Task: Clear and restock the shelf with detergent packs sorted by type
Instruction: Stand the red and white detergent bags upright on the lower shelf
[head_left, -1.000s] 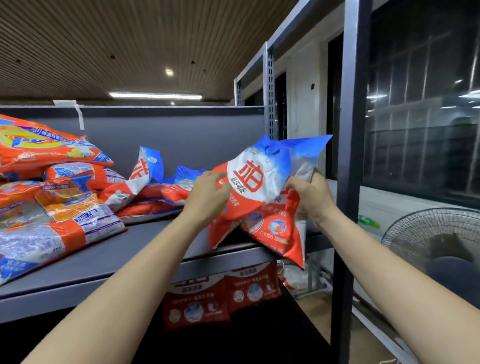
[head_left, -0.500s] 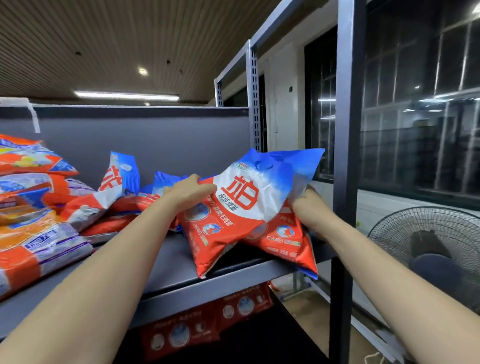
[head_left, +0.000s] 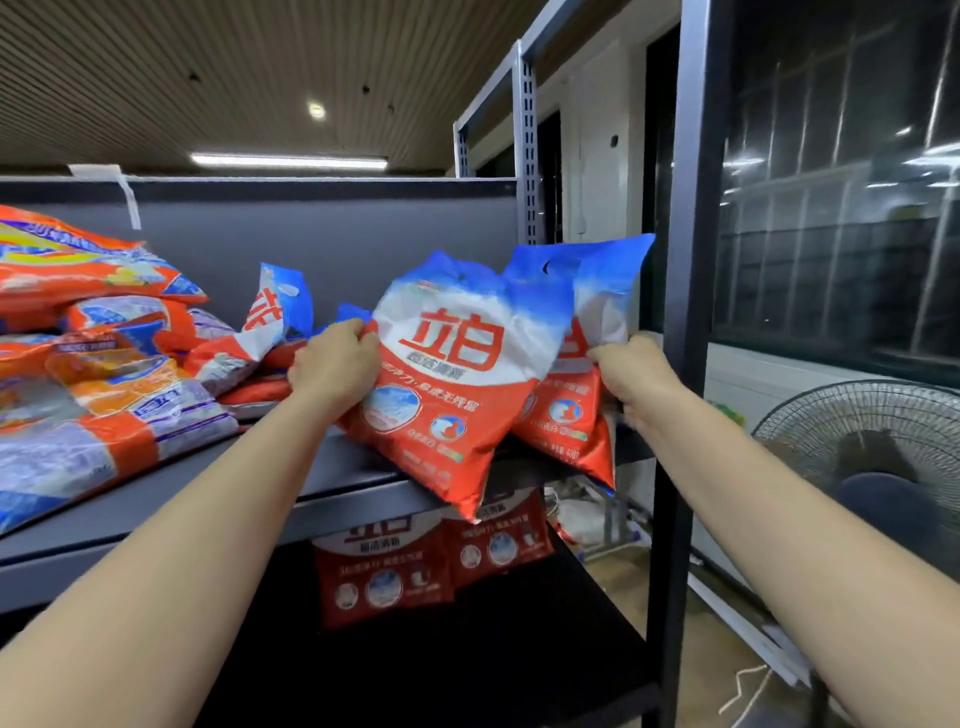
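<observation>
Two red, white and blue detergent packs stand tilted at the right end of the grey shelf (head_left: 156, 499). My left hand (head_left: 332, 366) grips the left edge of the front pack (head_left: 452, 374). The right edge of the rear pack (head_left: 576, 415) is gripped by my right hand (head_left: 631, 371); the front pack partly covers this one. Both packs hang over the shelf's front edge. More packs of the same kind (head_left: 270, 332) lie behind my left hand. Orange and silver packs (head_left: 93, 374) are piled at the left.
A dark steel upright (head_left: 685, 322) stands just right of my right hand. Red packs (head_left: 384, 571) stand on the lower shelf. A floor fan (head_left: 872, 441) is at the right, by a window. A grey back panel closes the shelf.
Both hands have turned the two packs more upright and drawn them a little toward the shelf's front edge. My left hand slid from the top of the front pack to its left edge.
</observation>
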